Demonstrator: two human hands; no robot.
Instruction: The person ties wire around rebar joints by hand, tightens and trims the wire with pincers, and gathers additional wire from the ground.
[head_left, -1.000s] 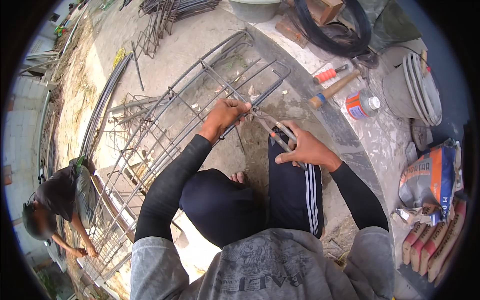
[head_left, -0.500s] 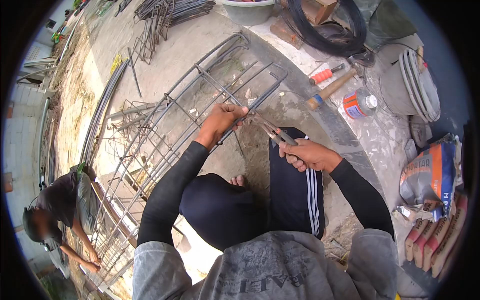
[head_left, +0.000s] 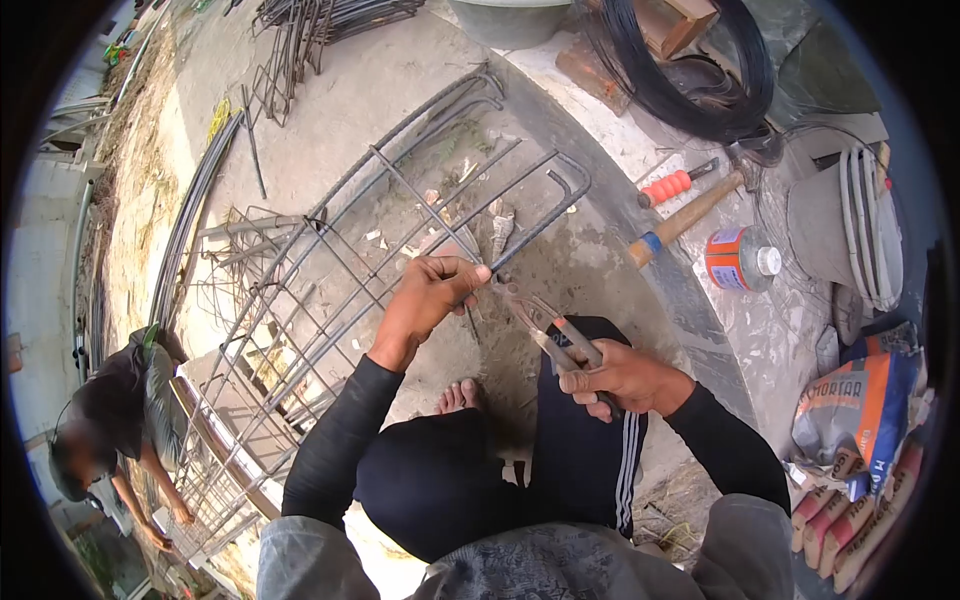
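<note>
From my head camera: my left hand [head_left: 428, 305] grips the near bar of the rebar cage [head_left: 374, 276], which slants along my left; my right hand [head_left: 632, 380] clasps pincers [head_left: 553, 348] (handles slightly parted), their head just beside that bar.

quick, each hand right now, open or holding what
Left hand: closed at the rebar cage; exactly what it pinches is unclear.
Right hand: closed around the handles of the pincers.
</note>
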